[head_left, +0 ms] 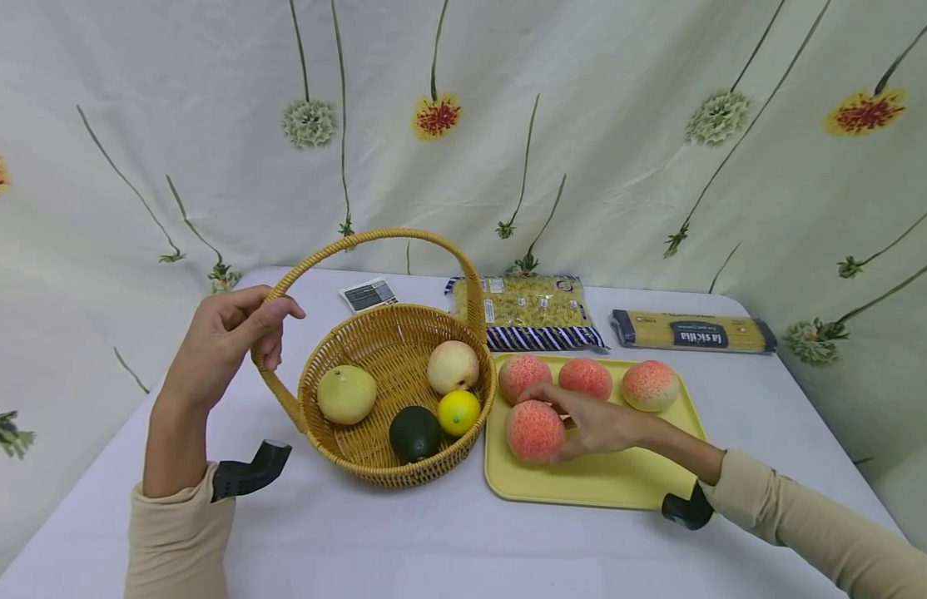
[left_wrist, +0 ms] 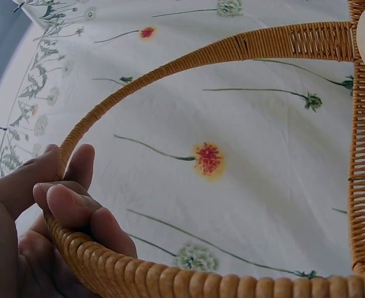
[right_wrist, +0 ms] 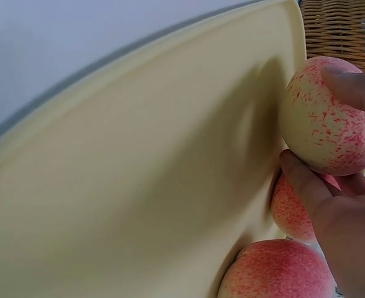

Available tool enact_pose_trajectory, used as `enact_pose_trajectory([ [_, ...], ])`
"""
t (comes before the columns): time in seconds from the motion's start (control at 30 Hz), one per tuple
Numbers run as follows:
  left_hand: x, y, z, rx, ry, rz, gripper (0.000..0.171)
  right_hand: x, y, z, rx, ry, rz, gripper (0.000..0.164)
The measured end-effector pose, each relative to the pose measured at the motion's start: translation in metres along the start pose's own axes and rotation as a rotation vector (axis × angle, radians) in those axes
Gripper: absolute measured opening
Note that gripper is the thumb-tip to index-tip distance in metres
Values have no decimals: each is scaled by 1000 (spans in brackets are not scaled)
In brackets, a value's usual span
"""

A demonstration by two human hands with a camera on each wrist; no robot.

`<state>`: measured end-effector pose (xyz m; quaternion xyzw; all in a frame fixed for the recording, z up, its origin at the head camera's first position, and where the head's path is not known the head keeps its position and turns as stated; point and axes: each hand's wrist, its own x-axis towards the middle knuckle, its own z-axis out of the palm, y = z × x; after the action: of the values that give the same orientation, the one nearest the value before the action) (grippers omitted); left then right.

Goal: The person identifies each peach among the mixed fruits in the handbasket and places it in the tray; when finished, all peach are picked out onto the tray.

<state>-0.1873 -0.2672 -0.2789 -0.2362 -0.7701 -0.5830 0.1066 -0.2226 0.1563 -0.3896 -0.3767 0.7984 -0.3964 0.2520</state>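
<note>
Right sleeve (head_left: 830, 520) nearest; right hand (head_left: 597, 422) grasps peach (head_left: 535, 431) over tray (head_left: 621, 482), basket's (head_left: 404, 477) 3 o'clock; left hand (head_left: 231, 333) grips handle (head_left: 407, 234), 10 o'clock. Filling seems half done: four fruits (head_left: 347, 395) inside, three peaches (head_left: 586, 378) left.

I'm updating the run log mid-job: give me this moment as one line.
left hand: grips basket handle | right hand: holds peach over tray | tray: three more peaches | basket: four fruits inside

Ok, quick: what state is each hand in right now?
Left hand: closed, holding the basket handle.
Right hand: closed, holding a red-speckled peach.
</note>
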Motion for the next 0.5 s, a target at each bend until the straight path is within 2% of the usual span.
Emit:
enact_pose_trajectory([
  [0.3,1,0,0,-13,-4,6,14,0,2,4,12,3,-10,68],
  [0.5,1,-2,0,-75,-34,53,14,1,5,7,28,16,-20,69],
])
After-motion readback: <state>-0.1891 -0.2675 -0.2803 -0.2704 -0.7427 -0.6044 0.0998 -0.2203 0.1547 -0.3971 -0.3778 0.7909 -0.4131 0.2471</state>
